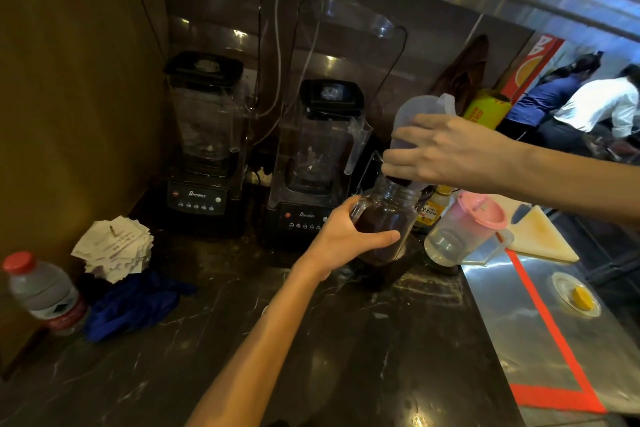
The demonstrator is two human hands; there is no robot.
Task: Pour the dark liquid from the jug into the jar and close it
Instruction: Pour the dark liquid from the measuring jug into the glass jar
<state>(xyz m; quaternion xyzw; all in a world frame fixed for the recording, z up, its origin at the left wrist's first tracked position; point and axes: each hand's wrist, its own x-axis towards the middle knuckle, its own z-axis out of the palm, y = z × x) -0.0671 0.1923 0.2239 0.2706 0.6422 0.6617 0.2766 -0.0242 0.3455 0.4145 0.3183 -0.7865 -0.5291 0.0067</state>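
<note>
Dark marbled bench (242, 357) across the lower frame, meeting a steel top with orange tape at lower right. Water bottle (43, 295) with red cap at lower left, blue cloth (135, 305) just beside it, a stack of paper slips (114, 248) above the cloth. Small dish (562, 282) holding something yellow at right on the steel.

Mid-frame: left hand (346, 236) reaching up from the bottom edge, fingers (377, 237) wrapped around the jar (384, 218). Jar lidless, standing on the bench, slightly tilted, partly full of dark liquid. Directly over its mouth, the jug (415, 121), tipped steeply with its lip down inside the neck (dark liquid visible at that low end). Right hand (446, 149) coming in from the right edge, fingers clenched over the jug's body.

Just right of the jar: a clear pitcher (460, 236) with pink lid, a yellow-labelled bottle (431, 210) behind it, a pale cutting board (543, 236) further right.

Behind, against the wall: two blenders (197, 163) under clear hoods, one at upper left, the other centre. Yellow film roll (486, 107) at upper right; beyond it, two people bent away from the camera.
</note>
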